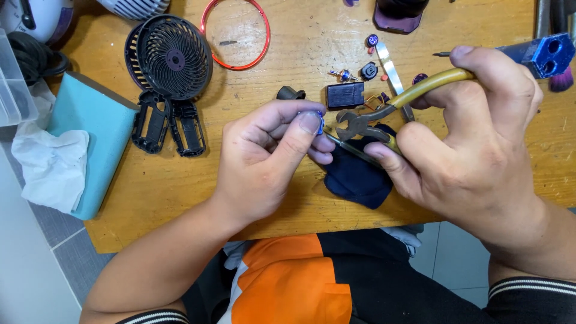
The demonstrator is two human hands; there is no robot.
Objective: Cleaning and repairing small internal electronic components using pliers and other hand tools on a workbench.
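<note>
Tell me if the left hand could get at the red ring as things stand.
Probably not at once: the left hand pinches a small blue part. The red ring lies uncovered on the table, so the path looks free.

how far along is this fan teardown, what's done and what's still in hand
Done: the black fan grille, the red ring and the black housing halves lie apart on the wooden table. In hand: the left hand pinches a small blue part while the right hand brings yellow-handled pliers to it. Left: loose small parts lie scattered, not reassembled.
</note>
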